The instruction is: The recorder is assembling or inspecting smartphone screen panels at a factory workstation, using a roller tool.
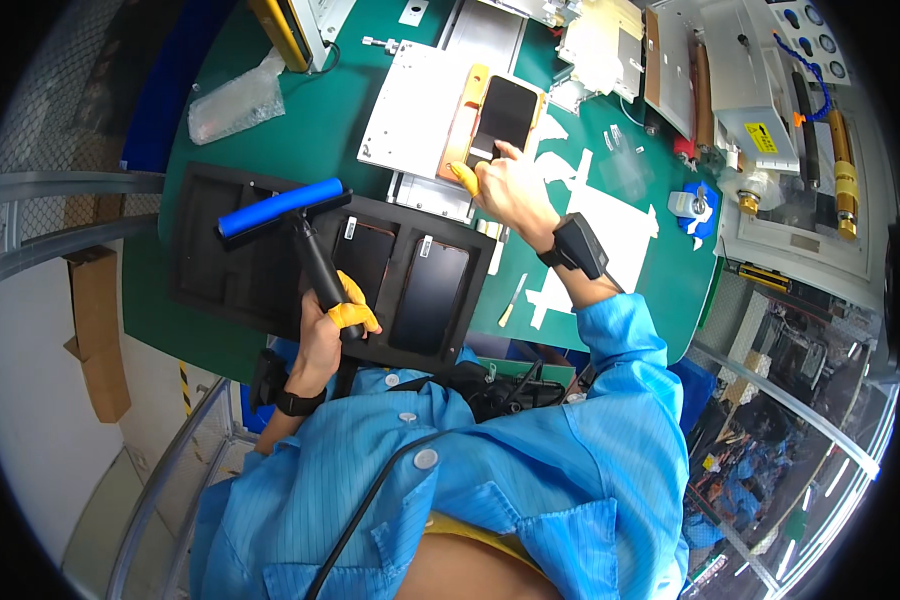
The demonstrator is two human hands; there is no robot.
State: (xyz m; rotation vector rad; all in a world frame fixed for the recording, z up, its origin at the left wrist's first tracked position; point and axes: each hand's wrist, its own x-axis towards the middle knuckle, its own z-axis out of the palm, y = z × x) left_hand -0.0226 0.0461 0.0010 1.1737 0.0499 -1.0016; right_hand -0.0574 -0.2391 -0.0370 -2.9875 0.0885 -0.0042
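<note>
Black-handled blue roller, left fingers wrapped round; black rectangular phone, placed, rolling seemingly pending; right fingers part-spread, empty.

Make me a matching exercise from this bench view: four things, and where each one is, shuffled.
1. Blue-headed roller
2. Crumpled clear wrap
3. Two white-tagged dark panels
4. Dark panel on the orange fixture

A. In the black tray
B. At the fingers of the right hand
C. In the left hand
D. On the green table, left of the white plate

Pairs: 1-C, 2-D, 3-A, 4-B
</note>
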